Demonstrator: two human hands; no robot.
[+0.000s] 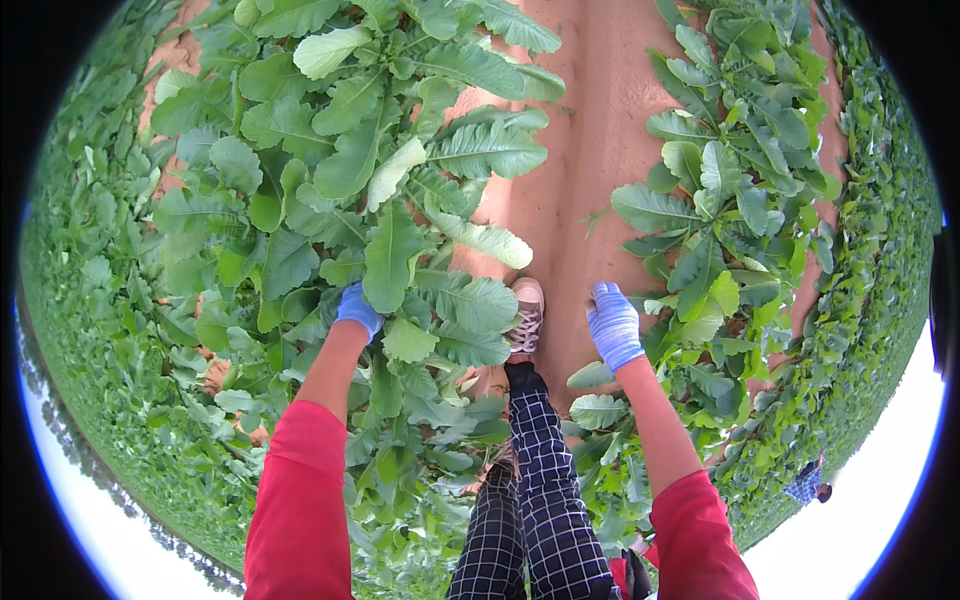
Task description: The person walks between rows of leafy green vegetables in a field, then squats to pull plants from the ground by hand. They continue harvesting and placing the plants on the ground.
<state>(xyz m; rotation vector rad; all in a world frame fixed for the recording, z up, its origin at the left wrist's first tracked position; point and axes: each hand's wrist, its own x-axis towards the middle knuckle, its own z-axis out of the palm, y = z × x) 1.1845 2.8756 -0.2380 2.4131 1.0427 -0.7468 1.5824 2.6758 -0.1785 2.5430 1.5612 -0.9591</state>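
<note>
My left hand, in a blue knit glove, reaches in among the broad green leaves of a leafy crop row. Leaves cover its fingers, so what they touch is hidden. Over the bare reddish furrow hangs my right hand, gloved the same way. Its fingers lie close together and bend inward; nothing shows in it, but the palm side is out of sight. Just to its right grows another leafy plant, with toothed, pale-ribbed leaves.
A reddish soil furrow runs between the two crop rows. My sneaker stands in it, beside overhanging leaves. Further rows spread out on both sides. A person in a blue checked top is far off at the lower right.
</note>
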